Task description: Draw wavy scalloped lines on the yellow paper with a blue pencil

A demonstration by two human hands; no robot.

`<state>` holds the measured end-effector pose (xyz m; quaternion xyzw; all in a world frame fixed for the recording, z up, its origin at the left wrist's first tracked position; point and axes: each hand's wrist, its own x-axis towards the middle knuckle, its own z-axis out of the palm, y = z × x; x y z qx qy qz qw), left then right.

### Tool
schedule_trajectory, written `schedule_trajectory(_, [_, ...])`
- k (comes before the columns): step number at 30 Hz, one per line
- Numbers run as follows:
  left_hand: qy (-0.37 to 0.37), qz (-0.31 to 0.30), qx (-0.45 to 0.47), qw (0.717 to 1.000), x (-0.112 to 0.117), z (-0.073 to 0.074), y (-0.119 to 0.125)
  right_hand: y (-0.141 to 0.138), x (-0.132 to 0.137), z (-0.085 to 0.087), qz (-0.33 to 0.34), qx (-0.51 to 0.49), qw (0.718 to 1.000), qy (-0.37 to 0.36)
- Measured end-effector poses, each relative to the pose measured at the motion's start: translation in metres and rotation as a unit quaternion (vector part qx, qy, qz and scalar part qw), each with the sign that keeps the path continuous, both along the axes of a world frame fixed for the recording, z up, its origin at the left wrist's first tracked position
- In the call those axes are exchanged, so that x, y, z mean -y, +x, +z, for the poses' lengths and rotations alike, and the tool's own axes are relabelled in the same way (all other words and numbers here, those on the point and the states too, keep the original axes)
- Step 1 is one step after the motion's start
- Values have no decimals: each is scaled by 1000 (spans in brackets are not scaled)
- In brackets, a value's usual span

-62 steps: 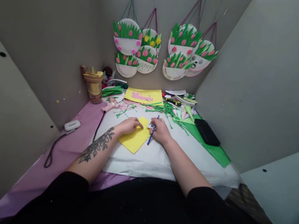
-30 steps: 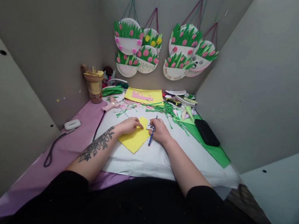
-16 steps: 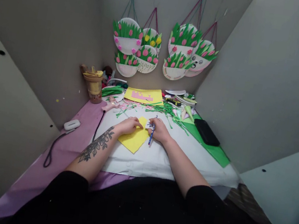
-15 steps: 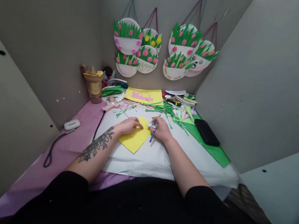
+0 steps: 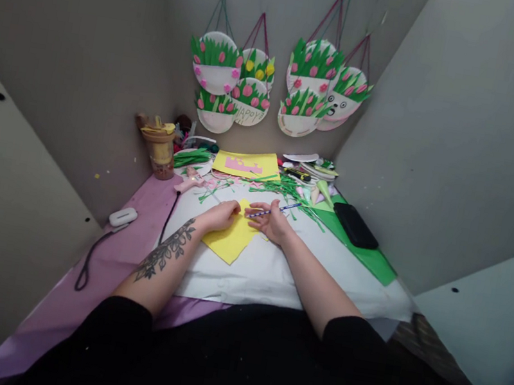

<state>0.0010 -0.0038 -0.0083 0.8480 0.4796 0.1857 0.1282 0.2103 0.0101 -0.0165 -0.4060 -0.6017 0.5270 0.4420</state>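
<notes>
My right hand (image 5: 271, 220) is closed around a blue-and-white patterned pencil (image 5: 289, 208). The pencil lies nearly level across the fingers, one end toward my left hand and the other sticking out to the right. My left hand (image 5: 224, 214) rests over the upper left of a yellow sheet of paper (image 5: 233, 244). Its fingers are curled with the tips together; whatever they pinch is too small to make out. The sheet lies flat on the white table cover, one corner toward me, and its upper part shows between the two hands.
Behind the hands lie green paper strips (image 5: 287, 187), a pink glue gun (image 5: 189, 183) and a yellow sheet with a pink cut-out (image 5: 243, 164). A black phone (image 5: 356, 226) sits right, a white earbud case (image 5: 123, 217) left, near a cup (image 5: 161, 154). Paper-plate flower baskets (image 5: 215, 75) hang behind.
The pencil has swung from nearly upright to almost level in my right hand, whose fingers have loosened and stretched left. My left hand's extended finger has curled in. The yellow sheet stays put.
</notes>
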Motion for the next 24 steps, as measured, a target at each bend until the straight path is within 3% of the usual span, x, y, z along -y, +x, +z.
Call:
schedule_trajectory(2, [4, -8, 2, 1000, -1, 0, 0, 0, -2, 0, -116, 6, 990, 77])
schedule_trajectory(4, [4, -25, -1, 1000, -1, 0, 0, 3, -3, -1, -179, -2, 978, 111])
schedule_trajectory(9, [6, -69, -22, 997, 0, 3, 0, -1, 4, -3, -91, 9, 995, 38])
schedule_trajectory(17, [-10, -82, -29, 996, -1, 3, 1, -9, 6, -2, -167, 122, 972, 114])
schedule_trajectory(24, [-5, -89, -14, 996, -6, -3, -1, -11, 4, -8, -160, 165, 966, 122])
